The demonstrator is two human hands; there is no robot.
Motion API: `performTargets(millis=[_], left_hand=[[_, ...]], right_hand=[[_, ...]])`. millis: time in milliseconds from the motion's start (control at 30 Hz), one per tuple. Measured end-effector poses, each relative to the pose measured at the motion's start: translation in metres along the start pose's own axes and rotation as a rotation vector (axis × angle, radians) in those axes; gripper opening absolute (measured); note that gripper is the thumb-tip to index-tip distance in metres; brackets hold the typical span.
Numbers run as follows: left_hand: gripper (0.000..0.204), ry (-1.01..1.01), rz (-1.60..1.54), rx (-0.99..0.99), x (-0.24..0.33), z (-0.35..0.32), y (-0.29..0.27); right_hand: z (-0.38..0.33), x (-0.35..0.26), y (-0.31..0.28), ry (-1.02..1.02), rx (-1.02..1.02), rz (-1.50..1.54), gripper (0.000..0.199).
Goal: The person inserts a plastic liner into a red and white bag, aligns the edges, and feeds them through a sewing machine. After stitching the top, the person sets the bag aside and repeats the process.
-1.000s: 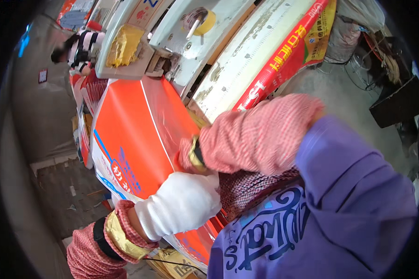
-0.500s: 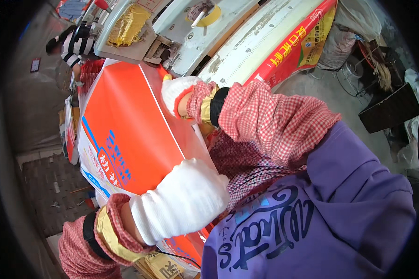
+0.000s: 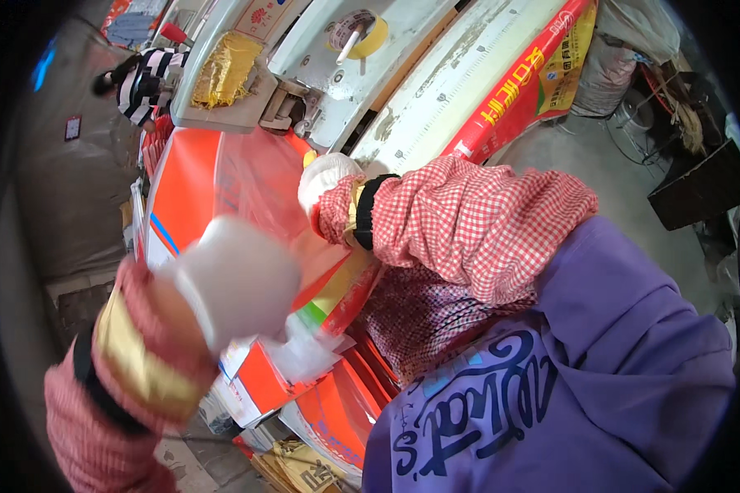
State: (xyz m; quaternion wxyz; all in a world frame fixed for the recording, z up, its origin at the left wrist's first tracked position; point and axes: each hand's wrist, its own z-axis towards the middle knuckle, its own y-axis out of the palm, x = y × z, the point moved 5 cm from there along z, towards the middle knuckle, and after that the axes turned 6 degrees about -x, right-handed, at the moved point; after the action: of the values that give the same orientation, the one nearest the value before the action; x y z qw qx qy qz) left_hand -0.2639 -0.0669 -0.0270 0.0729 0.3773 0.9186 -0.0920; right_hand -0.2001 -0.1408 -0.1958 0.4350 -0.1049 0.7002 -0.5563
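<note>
A large orange and white sack [image 3: 191,160] lies across my front, its upper end by the metal head of a machine [image 3: 259,111]. Clear plastic film [image 3: 251,177] now shows over its orange face. My right hand [image 3: 329,179], in a white glove with a yellow patch at a fingertip, is at the sack's edge just below the machine. Its fingers are mostly turned away. My left hand [image 3: 238,279], also white-gloved, is above the sack's lower left part and smeared by motion. Below it are crumpled clear plastic [image 3: 304,352] and more orange sacks [image 3: 333,411].
Yellow tape [image 3: 376,37] lies on the machine's pale table. Beside it runs a long board [image 3: 432,90] with a ruled scale and a red-yellow sack along its edge. A person in striped clothing [image 3: 140,82] is at the far left. A dark box [image 3: 699,185] stands far right.
My left hand has moved left and up, off the sack's near edge. The sack has shifted, uncovering clear plastic and the sacks beneath. My right hand has moved slightly right and down.
</note>
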Motion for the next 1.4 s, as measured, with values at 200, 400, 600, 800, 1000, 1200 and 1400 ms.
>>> performTargets(millis=[200, 400, 600, 800, 1000, 1200, 1400], left_hand=[[0.010, 0.157, 0.122, 0.160, 0.066, 0.009, 0.023], [0.027, 0.179, 0.084, 0.102, 0.024, 0.040, -0.018], [0.014, -0.063, -0.002, -0.041, 0.028, -0.031, 0.009], [0.011, 0.312, -0.211, 0.065, 0.092, 0.027, -0.003], [0.014, 0.292, -0.173, 0.201, 0.073, 0.034, -0.021], [0.019, 0.233, -0.173, 0.352, 0.034, 0.051, -0.012], [0.035, 0.278, -0.559, 0.213, -0.006, 0.032, -0.029]], right_hand=[[0.000, -0.011, -0.009, -0.189, 0.042, -0.124, 0.016], [0.038, -0.003, 0.028, -0.048, 0.304, -0.115, 0.021], [0.042, -0.013, 0.034, 0.927, 0.507, -2.500, 0.043], [0.074, -0.025, 0.077, 0.751, 0.602, -2.549, 0.043], [0.079, -0.007, 0.088, 1.414, 0.610, -2.809, 0.033], [0.073, -0.007, 0.089, 1.477, 0.300, -2.965, 0.031], [0.040, -0.013, 0.025, 1.665, 0.648, -2.149, 0.027]])
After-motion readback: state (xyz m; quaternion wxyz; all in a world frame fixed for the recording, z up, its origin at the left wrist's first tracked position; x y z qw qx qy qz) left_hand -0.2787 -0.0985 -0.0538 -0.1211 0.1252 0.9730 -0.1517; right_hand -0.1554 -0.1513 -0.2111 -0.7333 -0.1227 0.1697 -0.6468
